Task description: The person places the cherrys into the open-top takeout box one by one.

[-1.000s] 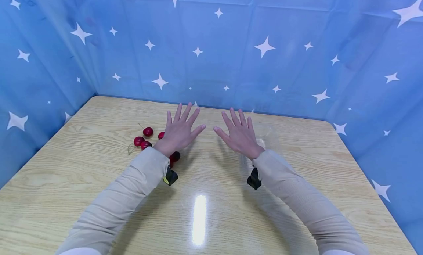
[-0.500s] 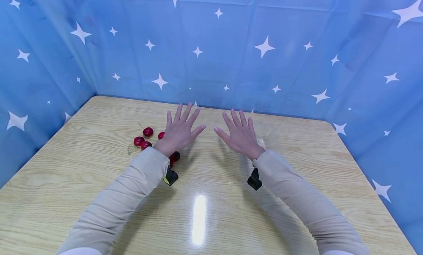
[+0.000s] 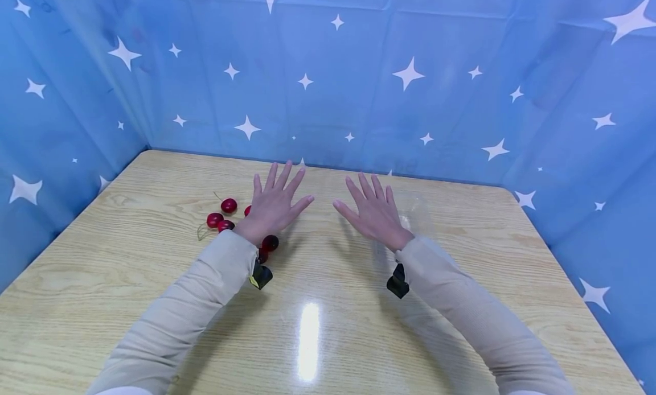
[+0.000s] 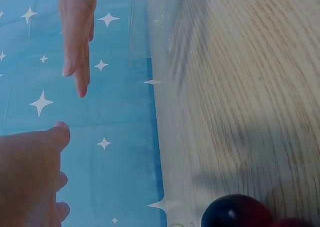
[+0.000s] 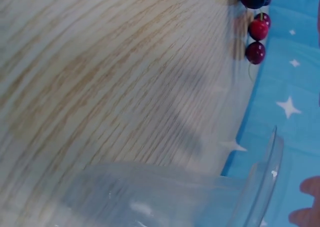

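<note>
Cherries (image 3: 228,206) are lying left on the table (image 3: 369,326), partly hidden by the left hand (image 3: 271,207); a clear container (image 5: 140,197) is sitting beneath the right hand (image 3: 378,215). Both hands are hovering apart, fingers straight and spread, an open gap separating them. The right-wrist view is revealing the container's rim, faint in the head view. The table's rear edge is passing behind the fingertips. The left-wrist frame is cropping the cherries.

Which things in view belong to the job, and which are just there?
Likely the job:
- cherries, near the left grip
- clear plastic container, near the right grip

Just there:
- wood-grain table
- star-print backdrop
- black wrist cameras
</note>
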The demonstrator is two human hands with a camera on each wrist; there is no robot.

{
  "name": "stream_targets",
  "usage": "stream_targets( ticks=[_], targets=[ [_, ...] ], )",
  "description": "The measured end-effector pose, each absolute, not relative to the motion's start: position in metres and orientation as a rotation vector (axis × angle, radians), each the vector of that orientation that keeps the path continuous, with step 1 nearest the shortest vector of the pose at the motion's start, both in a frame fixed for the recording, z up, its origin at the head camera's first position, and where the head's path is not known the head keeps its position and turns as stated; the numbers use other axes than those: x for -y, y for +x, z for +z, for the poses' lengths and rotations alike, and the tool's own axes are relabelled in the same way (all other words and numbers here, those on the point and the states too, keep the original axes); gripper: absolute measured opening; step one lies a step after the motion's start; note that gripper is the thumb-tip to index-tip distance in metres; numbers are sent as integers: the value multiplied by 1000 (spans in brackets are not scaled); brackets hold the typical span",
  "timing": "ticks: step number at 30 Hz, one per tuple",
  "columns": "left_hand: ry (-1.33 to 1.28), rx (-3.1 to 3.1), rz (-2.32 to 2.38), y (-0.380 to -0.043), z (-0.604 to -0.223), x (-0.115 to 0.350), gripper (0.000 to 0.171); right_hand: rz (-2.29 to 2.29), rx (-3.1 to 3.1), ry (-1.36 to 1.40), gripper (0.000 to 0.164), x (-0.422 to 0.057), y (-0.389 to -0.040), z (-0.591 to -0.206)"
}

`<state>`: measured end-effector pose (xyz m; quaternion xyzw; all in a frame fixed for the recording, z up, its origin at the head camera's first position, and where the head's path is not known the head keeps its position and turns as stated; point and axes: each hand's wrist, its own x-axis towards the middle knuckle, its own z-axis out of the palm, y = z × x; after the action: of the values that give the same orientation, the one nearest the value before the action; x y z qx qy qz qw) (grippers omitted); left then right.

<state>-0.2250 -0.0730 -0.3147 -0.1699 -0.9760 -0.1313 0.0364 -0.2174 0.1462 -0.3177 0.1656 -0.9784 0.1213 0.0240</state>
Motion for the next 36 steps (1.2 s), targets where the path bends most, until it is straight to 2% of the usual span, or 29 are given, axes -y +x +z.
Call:
stream_targets(
  ticks=[23,36],
  targets=[
    [-478,2995,-518,-217,-311,114,66,419,3053,469,70,-192,-192,-322],
    [-479,2973,-599,-196,-321,139,68,482,3076,397,71,-221,-181,-319]
  ],
)
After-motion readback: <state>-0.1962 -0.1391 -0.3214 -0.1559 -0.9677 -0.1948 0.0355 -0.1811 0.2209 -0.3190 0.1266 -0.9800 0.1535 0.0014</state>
